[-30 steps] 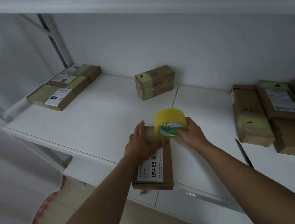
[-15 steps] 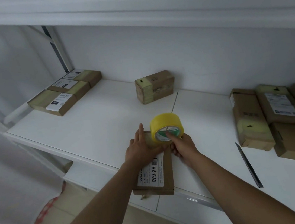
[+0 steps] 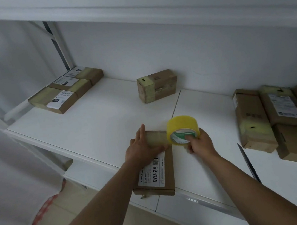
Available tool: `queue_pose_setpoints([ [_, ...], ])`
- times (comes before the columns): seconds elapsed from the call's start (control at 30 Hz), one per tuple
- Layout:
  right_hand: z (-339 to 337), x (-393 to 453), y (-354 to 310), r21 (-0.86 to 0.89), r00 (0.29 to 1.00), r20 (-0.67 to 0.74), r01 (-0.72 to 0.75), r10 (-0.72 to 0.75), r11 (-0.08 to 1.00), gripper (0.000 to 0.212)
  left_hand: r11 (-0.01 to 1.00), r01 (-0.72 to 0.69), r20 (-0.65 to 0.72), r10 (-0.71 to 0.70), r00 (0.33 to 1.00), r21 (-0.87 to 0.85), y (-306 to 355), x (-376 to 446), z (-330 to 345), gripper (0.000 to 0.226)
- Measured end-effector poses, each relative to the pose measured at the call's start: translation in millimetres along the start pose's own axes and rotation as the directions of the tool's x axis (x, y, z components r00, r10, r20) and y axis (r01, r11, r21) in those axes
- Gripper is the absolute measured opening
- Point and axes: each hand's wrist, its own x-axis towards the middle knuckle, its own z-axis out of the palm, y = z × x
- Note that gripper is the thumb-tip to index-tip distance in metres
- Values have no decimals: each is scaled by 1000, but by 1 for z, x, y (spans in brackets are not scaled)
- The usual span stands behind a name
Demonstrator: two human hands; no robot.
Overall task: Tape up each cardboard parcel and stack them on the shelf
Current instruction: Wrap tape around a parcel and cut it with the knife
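A flat cardboard parcel (image 3: 167,173) with a white label lies at the front edge of the white shelf (image 3: 93,126), its near end overhanging. My left hand (image 3: 142,146) presses flat on the parcel's far end, fingers straight. My right hand (image 3: 199,141) grips a yellow tape roll (image 3: 182,129) just right of the parcel, fingers hooked into its core. A strip of tape runs from the roll across the parcel's far end.
Three taped parcels (image 3: 65,92) lie at the back left. One small taped box (image 3: 156,85) stands near the back wall. Several parcels (image 3: 274,116) are piled at the right. A dark blade-like tool (image 3: 249,163) lies on the shelf in front of that pile.
My right hand has drawn the tape roll to the right, off the parcel, pulling a strip across its far end. My left hand stays pressed on the parcel.
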Motion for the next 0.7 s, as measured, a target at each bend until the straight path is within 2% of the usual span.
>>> queue_pose_setpoints([
  [0.2, -6, 1, 12, 30, 999, 24, -34, 33, 999, 16, 1000, -1, -1, 1, 1000, 7, 2, 0, 0, 124],
  [0.5, -10, 3, 13, -184, 997, -3, 80, -82, 980, 11, 1000, -9, 2, 9, 1000, 24, 2, -1, 0, 122],
  [0.7, -22, 5, 15, -332, 997, -38, 49, -65, 942, 12, 1000, 1, 7, -1, 1000, 25, -1, 2, 1, 124],
])
